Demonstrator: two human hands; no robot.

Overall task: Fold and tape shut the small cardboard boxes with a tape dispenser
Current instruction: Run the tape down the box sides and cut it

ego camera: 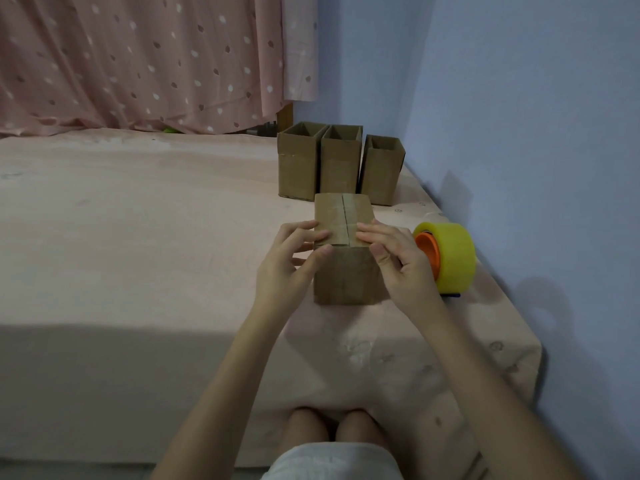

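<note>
Bed (138, 209) w/ pink sheet carries everything; work sits toward its right edge, near the blue wall.

Left hand (294, 261): fingers spread apart, tips resting on top flap at the near-left corner of the box (346, 251), thumb against the front face. Holds flap down, not a full grip.

Box in the middle: top flaps folded flat, seam open down the centre, no tape visible on it. Behind it, toward the far right corner of the bed, three open boxes (341, 161) stand upright in a row, just beside each other, flaps not yet folded.

Right hand (398, 258): fingers flat and slightly apart on the right flap, thumb on the front face.

Tape dispenser (446, 256), yellow roll w/ orange core, lies just right of the right hand, close to the bed's right edge.

Risks, as I judge: right hand prob has to let go to fetch the dispenser, so flaps may spring up & seam gap widens → crooked tape. Soft bed = box may tip or sink under pressing. Dispenser near the edge could get knocked off toward the wall.
</note>
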